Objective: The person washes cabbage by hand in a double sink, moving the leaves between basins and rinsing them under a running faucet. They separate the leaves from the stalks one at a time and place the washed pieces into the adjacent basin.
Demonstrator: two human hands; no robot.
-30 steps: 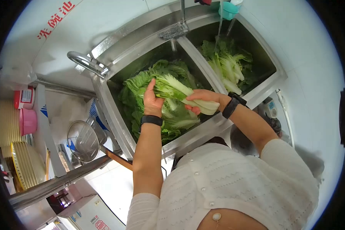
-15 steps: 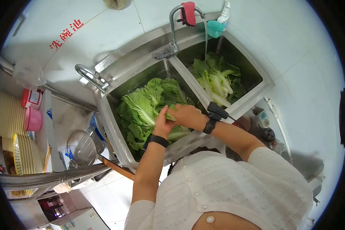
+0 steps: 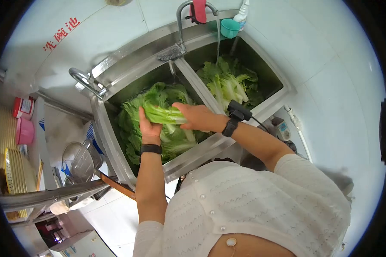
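My left hand [image 3: 150, 127] cups the leafy end of a bundle of Chinese cabbage leaves [image 3: 162, 114], its thumb raised along the side. At the pale stem end, my right hand [image 3: 198, 117] is closed round the same bundle. Both hands hold it over the left sink basin [image 3: 112, 118], where more loose green leaves [image 3: 131, 128] are heaped beneath. In the right basin [image 3: 268, 73] lie further cabbage leaves [image 3: 227, 88] with white stems. Parts of the right fingers are hidden behind the bundle.
Water runs from the right faucet [image 3: 181, 25], over which a red cloth [image 3: 199, 10] hangs. A second faucet [image 3: 83, 77] stands at the left. A teal cup [image 3: 230, 28] and spray bottle [image 3: 242, 13] sit behind. Left shelving holds stacked plates [image 3: 19, 171] and a wire strainer [image 3: 75, 160].
My hands have lifted the cabbage leaves and moved apart, with the left shifting to the leafy end. The camera view has shifted, so the sink appears further left and up.
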